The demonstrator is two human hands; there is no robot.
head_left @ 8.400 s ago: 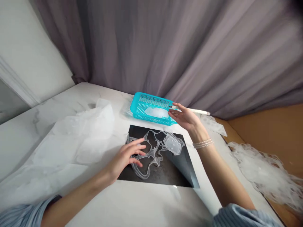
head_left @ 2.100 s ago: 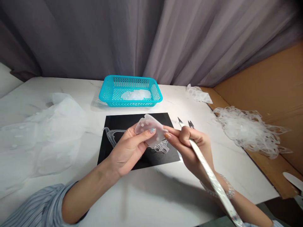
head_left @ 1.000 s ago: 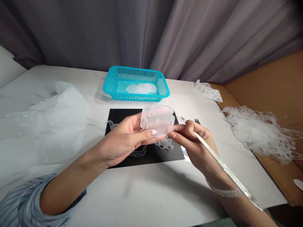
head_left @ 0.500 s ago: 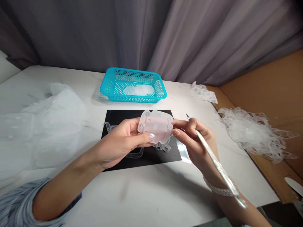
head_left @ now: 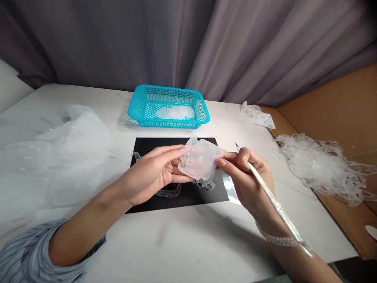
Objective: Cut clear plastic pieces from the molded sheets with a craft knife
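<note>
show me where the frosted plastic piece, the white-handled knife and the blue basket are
Frosted plastic piece (head_left: 202, 160): head view, middle of its flat face.
White-handled knife (head_left: 273, 201): head view, along its handle.
Blue basket (head_left: 138, 104): head view, inside of its left end wall.

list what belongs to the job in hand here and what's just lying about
Likely the job:
translucent piece, held by left hand and right hand
pointed tool, in the right hand
black sheet below
blue basket, holding whitish pieces

Likely lying about:
tangled translucent strips, right
whitish film, left
pale sheet, back right
</note>
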